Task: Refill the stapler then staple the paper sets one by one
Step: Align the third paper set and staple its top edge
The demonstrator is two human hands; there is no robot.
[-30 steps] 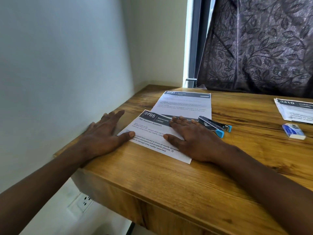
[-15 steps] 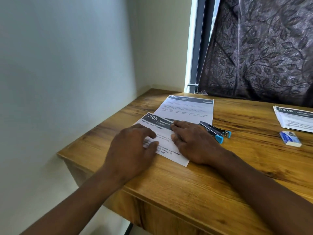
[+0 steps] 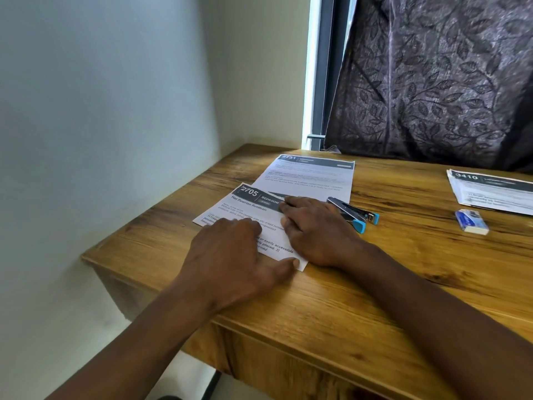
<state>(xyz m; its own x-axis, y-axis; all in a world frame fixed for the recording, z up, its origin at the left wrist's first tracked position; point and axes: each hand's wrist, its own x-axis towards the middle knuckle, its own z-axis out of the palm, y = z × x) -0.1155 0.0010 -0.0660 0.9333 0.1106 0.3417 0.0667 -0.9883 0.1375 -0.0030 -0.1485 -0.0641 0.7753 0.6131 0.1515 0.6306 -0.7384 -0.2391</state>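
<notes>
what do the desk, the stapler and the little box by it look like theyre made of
Desk: wood or a wood-look laminate, with a warm brown grain and a low sheen; which of the two is unclear.
Stapler: dark body with a dull metallic look, probably metal, with glossy blue ends that look plastic.
Small box: apparently thin printed card, blue and white, with crisp folded edges.

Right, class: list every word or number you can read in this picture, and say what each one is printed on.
"2705", "BEDROOM", "Hat Position Rotation": near sheet under both hands.
"2731": far sheet; the rest is blurred.
"3410": paper stack on the right; the rest is blurred.
Small box: print unreadable.
Stapler: no text visible.
</notes>
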